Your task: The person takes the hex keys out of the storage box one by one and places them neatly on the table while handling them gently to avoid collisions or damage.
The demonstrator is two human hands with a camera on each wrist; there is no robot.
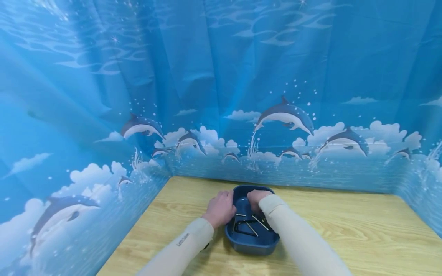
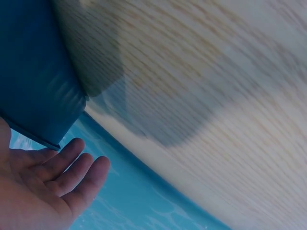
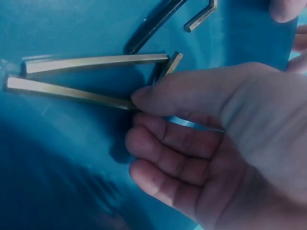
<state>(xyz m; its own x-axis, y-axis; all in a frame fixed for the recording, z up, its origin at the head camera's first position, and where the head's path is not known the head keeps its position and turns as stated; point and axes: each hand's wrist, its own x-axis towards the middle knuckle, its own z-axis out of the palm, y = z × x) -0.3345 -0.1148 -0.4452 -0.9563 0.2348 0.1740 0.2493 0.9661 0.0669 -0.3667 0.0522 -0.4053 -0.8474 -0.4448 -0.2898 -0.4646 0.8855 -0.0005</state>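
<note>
A dark blue basin (image 1: 253,250) stands on the table with several hex keys inside. My left hand (image 1: 221,209) holds its left rim, thumb over the inner side; in the left wrist view the fingers (image 2: 91,177) lie loosely bent by the outer wall. Inside the basin, my right hand (image 1: 257,199) pinches a brass-coloured hex key (image 3: 72,93) between thumb and index finger, the other fingers curled. Just beside it lies another brass-coloured hex key (image 3: 96,63). A black hex key (image 3: 154,26) and a short bent brass-coloured one (image 3: 201,18) lie farther off.
The wood-grain table (image 1: 345,230) extends to both sides of the basin. A blue dolphin-print curtain (image 1: 221,115) encloses the back and sides, close behind the basin. A small dark object (image 1: 206,246) shows partly beneath the left forearm.
</note>
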